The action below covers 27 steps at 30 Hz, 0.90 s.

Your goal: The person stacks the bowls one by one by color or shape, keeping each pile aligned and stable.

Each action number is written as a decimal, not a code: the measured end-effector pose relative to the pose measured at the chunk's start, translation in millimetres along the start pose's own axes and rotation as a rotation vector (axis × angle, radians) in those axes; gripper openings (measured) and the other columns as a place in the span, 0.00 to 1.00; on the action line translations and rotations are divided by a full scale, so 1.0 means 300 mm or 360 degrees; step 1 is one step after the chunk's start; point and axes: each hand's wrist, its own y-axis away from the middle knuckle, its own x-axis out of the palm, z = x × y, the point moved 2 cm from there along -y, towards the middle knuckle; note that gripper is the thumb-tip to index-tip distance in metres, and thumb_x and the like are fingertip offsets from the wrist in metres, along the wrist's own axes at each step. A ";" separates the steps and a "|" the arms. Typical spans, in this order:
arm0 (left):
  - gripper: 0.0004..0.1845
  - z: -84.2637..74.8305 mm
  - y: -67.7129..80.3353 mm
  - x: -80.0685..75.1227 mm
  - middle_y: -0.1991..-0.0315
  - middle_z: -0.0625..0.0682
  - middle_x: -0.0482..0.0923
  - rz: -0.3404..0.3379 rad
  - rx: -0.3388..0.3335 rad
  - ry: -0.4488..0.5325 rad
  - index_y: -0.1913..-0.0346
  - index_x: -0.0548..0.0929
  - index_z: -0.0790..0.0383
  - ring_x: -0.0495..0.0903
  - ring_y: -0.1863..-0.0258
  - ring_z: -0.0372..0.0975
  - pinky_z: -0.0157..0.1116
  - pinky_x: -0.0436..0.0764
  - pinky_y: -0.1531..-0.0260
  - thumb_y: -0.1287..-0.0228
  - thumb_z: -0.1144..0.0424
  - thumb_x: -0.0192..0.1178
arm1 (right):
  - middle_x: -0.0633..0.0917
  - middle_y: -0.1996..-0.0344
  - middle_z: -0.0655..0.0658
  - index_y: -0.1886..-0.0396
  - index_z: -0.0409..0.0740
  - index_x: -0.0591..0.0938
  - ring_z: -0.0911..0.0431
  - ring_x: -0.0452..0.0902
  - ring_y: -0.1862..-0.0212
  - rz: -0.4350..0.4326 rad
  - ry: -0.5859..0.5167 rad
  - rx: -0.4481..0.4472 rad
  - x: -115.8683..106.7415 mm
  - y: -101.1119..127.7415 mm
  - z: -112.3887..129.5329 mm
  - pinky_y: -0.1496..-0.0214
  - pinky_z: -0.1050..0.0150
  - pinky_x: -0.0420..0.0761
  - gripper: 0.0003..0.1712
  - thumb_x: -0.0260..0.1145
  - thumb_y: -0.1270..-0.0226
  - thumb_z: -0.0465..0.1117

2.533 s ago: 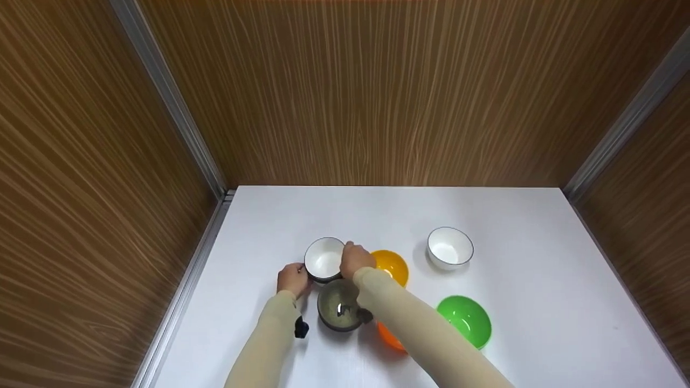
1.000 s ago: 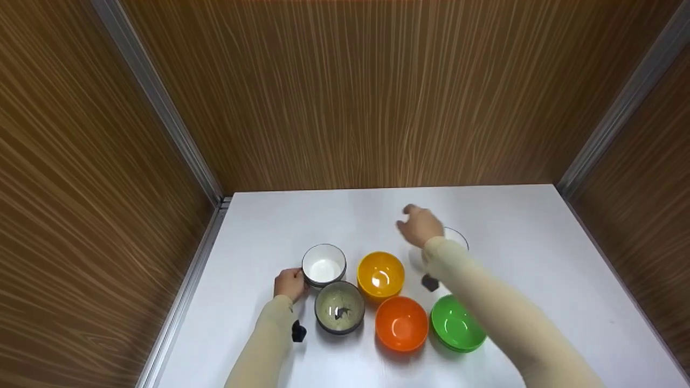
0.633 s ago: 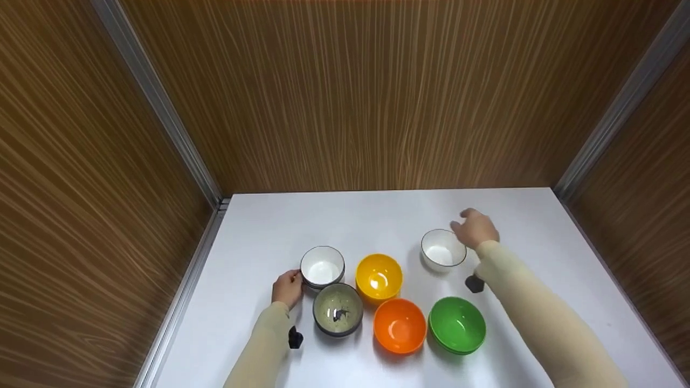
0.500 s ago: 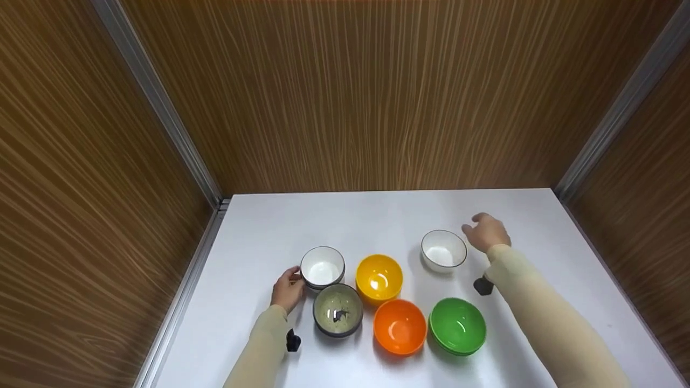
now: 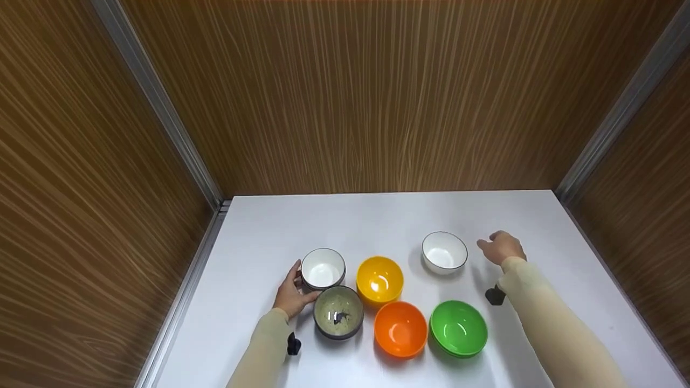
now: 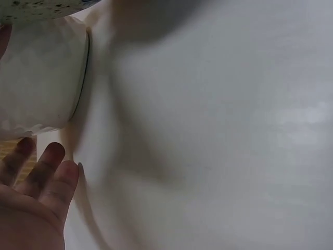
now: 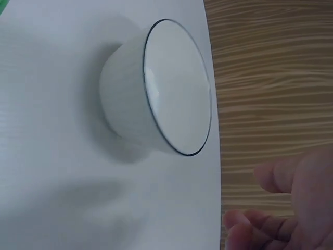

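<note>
My left hand [image 5: 290, 297] has its fingers spread at the left side of a white bowl [image 5: 323, 268] with a thin dark rim, stacked on a darker one. The thumb reaches to the edge of a speckled grey-green bowl [image 5: 338, 311] just in front. In the left wrist view, straight fingers [image 6: 58, 190] lie close to the bowl's pale faceted side [image 6: 44, 78]. My right hand [image 5: 502, 248] holds nothing, hovering with relaxed fingers to the right of a second white bowl [image 5: 444, 253]. The right wrist view shows that bowl [image 7: 179, 88] upright and apart from the fingers.
A yellow bowl [image 5: 379, 280], an orange bowl [image 5: 400, 330] and a green bowl stack [image 5: 458, 328] stand close together in the middle. All sit on a white table [image 5: 550, 323]. Wood-patterned panels [image 5: 345, 97] enclose it at the back and sides.
My right hand has left the left-hand white bowl and crossed to the right, past the second white bowl. My left hand has let go of the stack and spread its fingers.
</note>
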 end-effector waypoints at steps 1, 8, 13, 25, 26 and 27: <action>0.56 0.000 -0.001 0.000 0.38 0.63 0.69 -0.0004 0.0010 -0.0013 0.25 0.53 0.62 0.74 0.43 0.53 0.49 0.72 0.40 0.56 0.60 0.77 | 0.65 0.37 0.22 0.34 0.24 0.63 0.30 0.61 0.36 0.0013 0.0004 0.0008 0.004 0.001 -0.006 0.37 0.38 0.67 0.40 0.50 0.28 0.56; 0.55 0.001 -0.007 0.000 0.38 0.63 0.70 -0.0005 0.0025 -0.0024 0.27 0.57 0.63 0.75 0.45 0.52 0.50 0.71 0.39 0.57 0.60 0.78 | 0.64 0.37 0.22 0.34 0.22 0.60 0.29 0.60 0.36 0.0071 0.0027 0.0048 0.028 0.002 -0.043 0.36 0.37 0.66 0.44 0.50 0.29 0.60; 0.54 0.005 -0.010 0.002 0.38 0.62 0.70 -0.0010 0.0019 -0.0041 0.27 0.57 0.62 0.75 0.45 0.51 0.49 0.71 0.38 0.56 0.56 0.78 | 0.63 0.37 0.20 0.35 0.19 0.60 0.28 0.60 0.37 0.0120 0.0057 0.0041 0.042 0.001 -0.058 0.36 0.38 0.66 0.45 0.50 0.29 0.59; 0.53 0.001 -0.009 0.002 0.39 0.59 0.72 -0.0023 0.0020 -0.0067 0.27 0.59 0.62 0.77 0.48 0.48 0.47 0.74 0.42 0.56 0.55 0.77 | 0.83 0.57 0.31 0.40 0.19 0.67 0.36 0.77 0.50 0.0257 -0.0050 0.0051 0.092 -0.017 -0.092 0.48 0.43 0.78 0.39 0.53 0.29 0.55; 0.53 0.000 -0.009 0.001 0.39 0.59 0.72 -0.0023 0.0011 -0.0063 0.27 0.59 0.61 0.77 0.48 0.48 0.46 0.75 0.43 0.56 0.55 0.77 | 0.84 0.58 0.33 0.41 0.20 0.67 0.38 0.78 0.50 0.0268 -0.0056 0.0046 0.097 -0.019 -0.093 0.49 0.44 0.78 0.39 0.53 0.29 0.55; 0.53 0.000 -0.009 0.001 0.39 0.59 0.72 -0.0025 0.0011 -0.0063 0.28 0.59 0.61 0.77 0.48 0.48 0.46 0.75 0.43 0.56 0.55 0.77 | 0.85 0.58 0.34 0.41 0.20 0.68 0.39 0.79 0.51 0.0279 -0.0066 0.0043 0.102 -0.022 -0.094 0.51 0.46 0.79 0.39 0.53 0.29 0.55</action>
